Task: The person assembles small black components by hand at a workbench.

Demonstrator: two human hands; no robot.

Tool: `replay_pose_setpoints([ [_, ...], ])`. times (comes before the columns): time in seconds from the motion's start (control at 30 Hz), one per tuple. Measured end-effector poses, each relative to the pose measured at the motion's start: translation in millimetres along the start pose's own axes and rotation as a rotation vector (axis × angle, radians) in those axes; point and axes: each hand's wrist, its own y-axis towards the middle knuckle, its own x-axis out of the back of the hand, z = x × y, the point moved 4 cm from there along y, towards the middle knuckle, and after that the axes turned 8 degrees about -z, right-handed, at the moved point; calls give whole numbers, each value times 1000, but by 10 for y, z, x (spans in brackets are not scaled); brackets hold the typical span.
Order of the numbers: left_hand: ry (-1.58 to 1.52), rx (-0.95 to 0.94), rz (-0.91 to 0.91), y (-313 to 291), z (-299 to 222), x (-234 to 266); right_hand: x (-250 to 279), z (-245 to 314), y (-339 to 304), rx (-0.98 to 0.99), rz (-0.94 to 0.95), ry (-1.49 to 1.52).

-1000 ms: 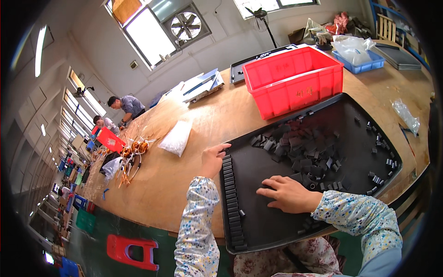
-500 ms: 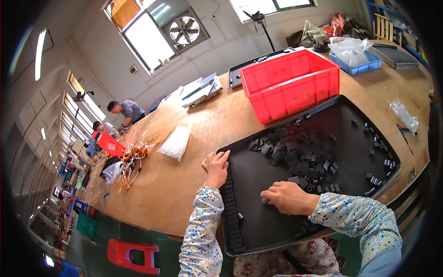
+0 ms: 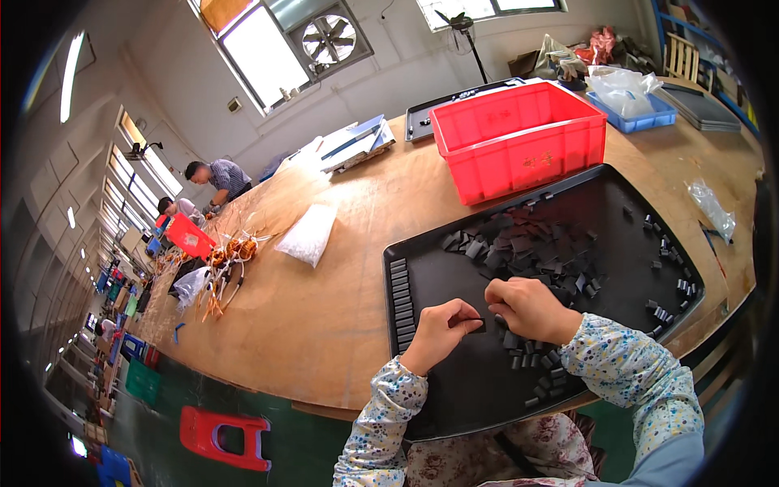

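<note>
A large black tray (image 3: 454, 410) lies in front of me with many small black tube-like pieces (image 3: 548, 252) heaped in its middle. Above the tray, my left hand (image 3: 442, 333) is closed in a pinch on a small black piece (image 3: 479, 326) that sticks out past the fingertips. Close beside it, my right hand (image 3: 531, 308) has its fingers curled together over the heap's near side; what they hold, if anything, is hidden. A neat row of black pieces (image 3: 401, 296) runs along the tray's left edge. Silvery-sided pieces (image 3: 686, 288) lie scattered along the right.
Behind the tray stands a red plastic crate (image 3: 523, 158). A blue bin (image 3: 641, 114) with clear bags sits at the far right. On the wooden table (image 3: 349, 325) lie a white bag (image 3: 308, 234) and bundled wires (image 3: 231, 264). Two people work at the far left.
My left hand has left the tray's left edge and come inward, now pinching a black piece. My right hand has moved up and away from the tray's middle, close to the left.
</note>
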Motion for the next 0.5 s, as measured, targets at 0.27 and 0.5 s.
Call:
replay_pose_setpoints([
  [0.27, -347, 98, -46, -102, 242, -16, -27, 72, -88, 227, 325, -467],
  [0.5, -350, 63, -23, -114, 121, -25, -112, 33, -112, 262, 230, -433],
])
